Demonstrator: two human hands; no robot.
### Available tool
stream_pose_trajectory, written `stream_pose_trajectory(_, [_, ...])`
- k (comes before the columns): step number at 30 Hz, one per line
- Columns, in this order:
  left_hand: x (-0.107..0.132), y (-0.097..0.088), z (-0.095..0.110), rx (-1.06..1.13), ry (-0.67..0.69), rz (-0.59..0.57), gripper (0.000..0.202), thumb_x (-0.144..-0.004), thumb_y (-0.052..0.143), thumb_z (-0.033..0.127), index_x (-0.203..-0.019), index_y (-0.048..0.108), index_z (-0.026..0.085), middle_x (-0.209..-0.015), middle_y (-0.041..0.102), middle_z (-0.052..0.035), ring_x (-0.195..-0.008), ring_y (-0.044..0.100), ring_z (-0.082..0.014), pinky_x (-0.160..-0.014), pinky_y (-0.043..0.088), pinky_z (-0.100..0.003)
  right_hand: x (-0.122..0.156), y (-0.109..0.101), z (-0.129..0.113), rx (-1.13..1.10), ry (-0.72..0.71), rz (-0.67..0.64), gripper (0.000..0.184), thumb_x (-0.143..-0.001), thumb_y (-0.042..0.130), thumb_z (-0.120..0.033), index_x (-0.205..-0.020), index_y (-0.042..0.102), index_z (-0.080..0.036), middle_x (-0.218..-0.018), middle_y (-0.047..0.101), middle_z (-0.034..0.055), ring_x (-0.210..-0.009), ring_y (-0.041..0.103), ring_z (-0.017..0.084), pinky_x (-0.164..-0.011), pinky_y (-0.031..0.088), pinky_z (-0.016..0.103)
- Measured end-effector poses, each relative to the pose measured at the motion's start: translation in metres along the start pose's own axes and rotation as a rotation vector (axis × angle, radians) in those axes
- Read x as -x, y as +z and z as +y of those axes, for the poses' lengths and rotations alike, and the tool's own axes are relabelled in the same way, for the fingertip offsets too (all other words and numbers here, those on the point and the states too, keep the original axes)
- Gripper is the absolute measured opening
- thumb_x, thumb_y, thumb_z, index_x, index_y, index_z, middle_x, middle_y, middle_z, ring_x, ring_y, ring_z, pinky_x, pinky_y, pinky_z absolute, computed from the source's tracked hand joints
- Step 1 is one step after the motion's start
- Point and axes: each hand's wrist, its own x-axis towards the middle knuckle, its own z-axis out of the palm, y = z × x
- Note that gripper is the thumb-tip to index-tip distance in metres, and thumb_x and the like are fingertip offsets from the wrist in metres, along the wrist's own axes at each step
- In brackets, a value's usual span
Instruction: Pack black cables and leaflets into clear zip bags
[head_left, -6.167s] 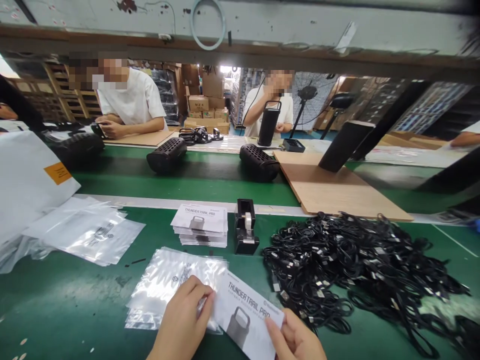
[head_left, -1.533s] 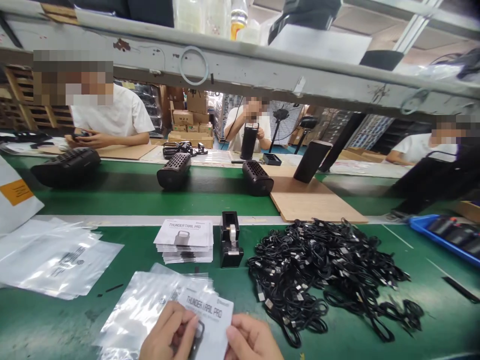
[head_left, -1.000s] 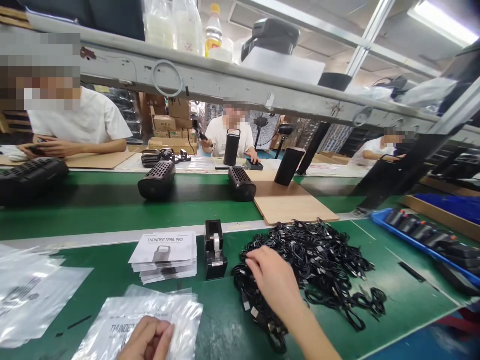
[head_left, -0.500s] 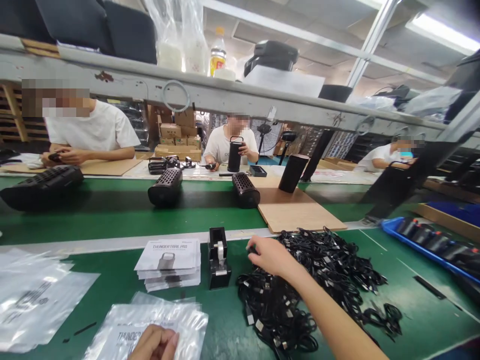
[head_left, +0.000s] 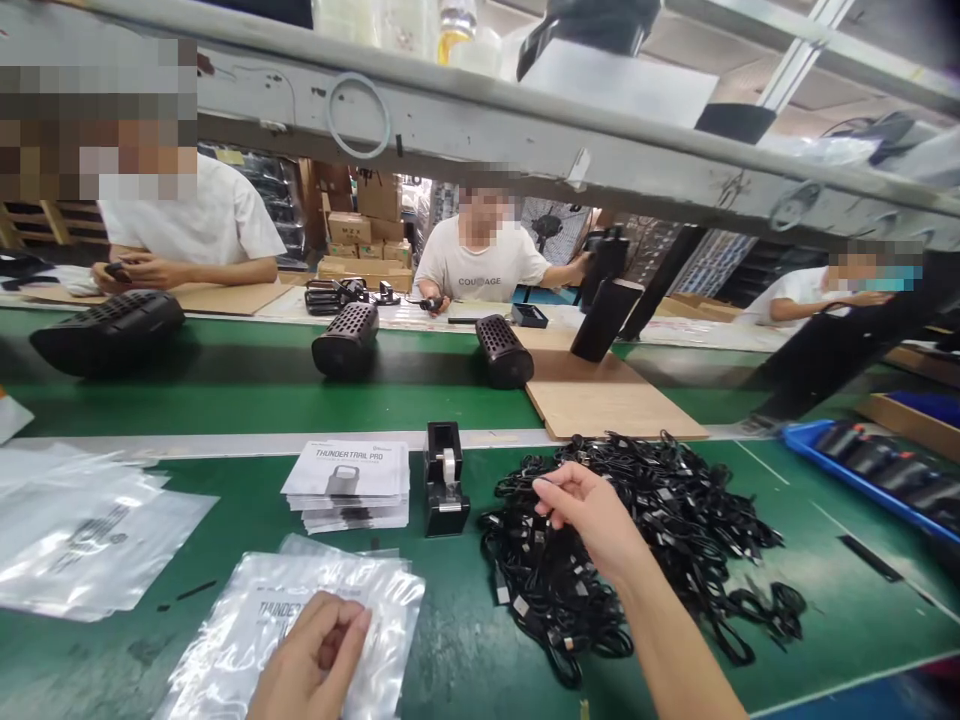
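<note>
My left hand [head_left: 315, 655] is curled, pinching the top clear plastic bag [head_left: 247, 640] of a small stack; a printed booklet shows through the bag. My right hand [head_left: 592, 515] reaches over the big heap of black coiled cables [head_left: 660, 520], its fingers pinched on a black cable at the heap's near-left side. A stack of white "Thunder Trail Pro" booklets [head_left: 349, 480] lies just behind the bags. A black tape dispenser [head_left: 445, 492] stands between the booklets and the cables.
More clear bags [head_left: 82, 530] lie at the left. Black speakers [head_left: 345, 338] ride the green conveyor [head_left: 262, 390] beyond; a brown board [head_left: 607, 400] lies behind the cables. A blue tray [head_left: 870, 465] sits far right. Three people work at the far side.
My right hand left the booklet, reached into the cable heap, and now lifts with fingers pinched on a cable. My left hand stays on the bag holding the booklet.
</note>
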Motion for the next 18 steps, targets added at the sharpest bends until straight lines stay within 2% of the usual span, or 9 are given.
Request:
stream_pose_trajectory(4, [-0.001,-0.004,-0.003,-0.05,-0.008,-0.035,0.031,-0.076,0.049,0.05,-0.065,0.057,0.022,-0.066,0.051,0.0023,-0.063,0.055,-0.0143,-0.061,0.045,-0.022,0.0,-0.006,0.002,0.12,-0.064,0.135,0.037,-0.062,0.067,-0.049,-0.069,0.048,-0.018,-0.048,0.054,-0.0025,-0.046,0.052,0.013,-0.042,0.036,0.021])
stream_pose_trajectory(6, [-0.001,-0.006,-0.004,-0.084,0.0,-0.069,0.03,-0.077,0.049,0.049,-0.066,0.057,0.022,-0.067,0.051,0.0019,-0.064,0.055,-0.0147,-0.061,0.045,-0.022,-0.003,-0.014,-0.004,0.189,-0.088,0.157,0.035,-0.065,0.063,-0.05,-0.066,0.047,-0.019,-0.048,0.053,-0.0031,-0.042,0.048,0.011,-0.041,0.034,0.021])
stream_pose_trajectory(9, [-0.001,-0.007,-0.005,-0.109,0.019,-0.086,0.03,-0.078,0.048,0.048,-0.068,0.057,0.022,-0.067,0.052,0.0012,-0.062,0.055,-0.0149,-0.059,0.045,-0.022,-0.01,-0.029,-0.02,0.401,-0.08,0.053,0.034,-0.068,0.058,-0.048,-0.058,0.042,-0.02,-0.044,0.046,-0.0055,-0.038,0.039,0.009,-0.04,0.028,0.021])
stream_pose_trajectory(11, [-0.001,-0.007,-0.006,-0.124,0.028,-0.09,0.029,-0.079,0.047,0.047,-0.068,0.057,0.022,-0.067,0.052,0.001,-0.061,0.055,-0.0149,-0.058,0.046,-0.022,-0.014,-0.037,-0.033,0.572,-0.101,0.029,0.031,-0.071,0.054,-0.043,-0.056,0.039,-0.02,-0.043,0.041,-0.0064,-0.04,0.036,0.008,-0.041,0.025,0.021])
stream_pose_trajectory(15, [-0.001,-0.008,-0.009,-0.198,0.053,-0.11,0.028,-0.079,0.047,0.047,-0.07,0.057,0.022,-0.07,0.055,0.0004,-0.063,0.056,-0.0152,-0.058,0.046,-0.022,-0.021,-0.042,-0.051,0.865,-0.169,-0.041,0.025,-0.069,0.054,-0.034,-0.055,0.04,-0.02,-0.047,0.042,-0.0053,-0.046,0.038,0.01,-0.045,0.026,0.022])
stream_pose_trajectory(18, [-0.001,-0.009,-0.011,-0.219,0.064,-0.12,0.028,-0.08,0.046,0.047,-0.071,0.057,0.022,-0.07,0.055,0.0003,-0.063,0.057,-0.0151,-0.059,0.047,-0.022,-0.024,-0.041,-0.052,0.917,-0.218,-0.1,0.023,-0.071,0.053,-0.035,-0.058,0.043,-0.02,-0.05,0.044,-0.0052,-0.049,0.04,0.01,-0.047,0.027,0.021])
